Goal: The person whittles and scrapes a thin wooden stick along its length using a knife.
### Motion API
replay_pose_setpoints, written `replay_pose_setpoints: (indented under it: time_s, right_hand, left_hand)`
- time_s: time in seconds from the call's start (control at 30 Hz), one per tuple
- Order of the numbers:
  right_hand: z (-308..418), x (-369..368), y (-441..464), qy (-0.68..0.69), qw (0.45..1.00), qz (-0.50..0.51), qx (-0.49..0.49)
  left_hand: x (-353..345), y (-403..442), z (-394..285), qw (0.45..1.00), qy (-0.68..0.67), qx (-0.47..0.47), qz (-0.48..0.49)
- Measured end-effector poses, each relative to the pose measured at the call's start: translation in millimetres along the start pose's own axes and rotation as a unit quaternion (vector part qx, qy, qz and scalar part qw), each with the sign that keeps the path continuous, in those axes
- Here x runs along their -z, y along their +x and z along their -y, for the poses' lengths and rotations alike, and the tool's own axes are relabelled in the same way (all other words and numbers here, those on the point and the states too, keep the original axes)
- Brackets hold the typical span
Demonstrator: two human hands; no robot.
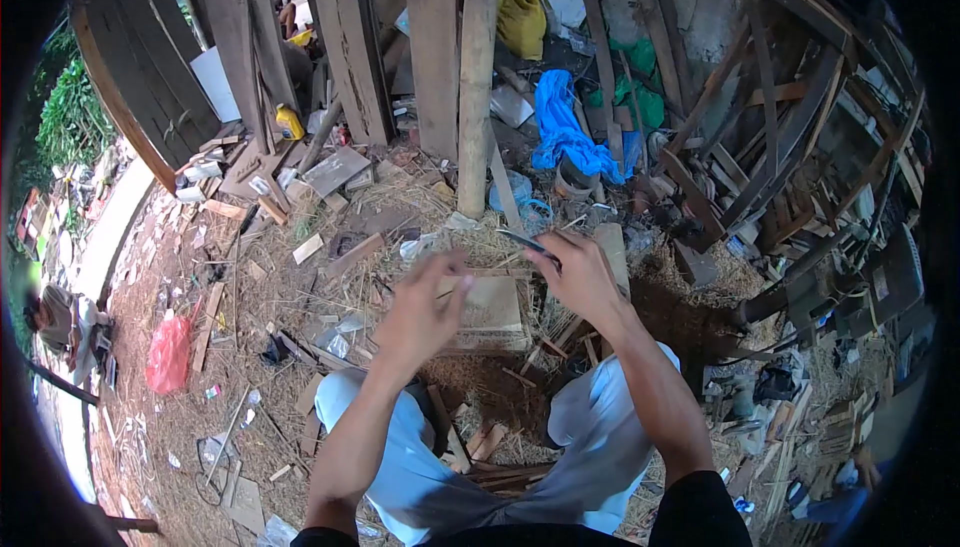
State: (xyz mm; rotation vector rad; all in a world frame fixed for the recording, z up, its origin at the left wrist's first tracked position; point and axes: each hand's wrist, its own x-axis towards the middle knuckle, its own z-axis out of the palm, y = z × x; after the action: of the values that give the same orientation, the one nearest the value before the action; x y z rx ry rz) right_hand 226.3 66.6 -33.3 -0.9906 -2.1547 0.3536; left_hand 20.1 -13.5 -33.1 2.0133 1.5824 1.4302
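Note:
My right hand (pixel 578 272) is closed around a thin, dark knife-like tool (pixel 520 239), whose narrow end points left. My left hand (pixel 425 307) is raised to the left of it, fingers bent and smeared by motion, so whether anything thin is between them cannot be made out. Below and between both hands lies a pale flat wooden block (pixel 490 305), with dried straw and shavings around it. My knees are bent on either side of the block.
A wooden post (pixel 475 97) rises just ahead. Blue plastic sheeting (pixel 565 127) and a yellow sack (pixel 522 17) are at the back. A red plastic bag (pixel 168 355) lies left. Leaning planks (pixel 765 97) crowd the right. Another person (pixel 65 322) is at the far left.

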Motion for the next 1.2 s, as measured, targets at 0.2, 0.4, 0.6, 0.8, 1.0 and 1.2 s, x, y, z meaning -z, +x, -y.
replay_pose_setpoints:
  time_s: [0.2, 0.4, 0.6, 0.8, 1.0, 1.2]
  right_hand:
    - [11.7, 0.9, 1.3, 0.127, 0.990, -0.057, -0.013]
    - [21.4, -6.4, -0.9, 0.308, 0.941, 0.023, -0.141]
    - [33.5, -2.1, 2.0, 0.496, 0.808, 0.212, -0.237]
    - [27.4, 10.4, 4.7, 0.467, 0.812, 0.201, -0.286]
    - [17.3, 13.2, 6.7, 0.445, 0.827, 0.188, -0.288]
    - [11.8, 4.0, 6.1, 0.353, 0.861, 0.230, -0.285]
  left_hand:
    - [-16.1, -10.9, -3.5, 0.985, -0.065, 0.136, 0.081]
    - [-13.6, -6.7, -9.0, 0.938, -0.242, 0.244, 0.048]
    - [-17.9, -13.1, -12.2, 0.932, -0.261, 0.235, 0.089]
    - [-16.2, -13.4, -14.9, 0.895, -0.323, 0.278, 0.131]
    - [-16.3, -11.7, -20.9, 0.911, -0.277, 0.274, 0.132]
    - [-20.9, -16.2, -11.1, 0.946, -0.178, 0.239, 0.123]
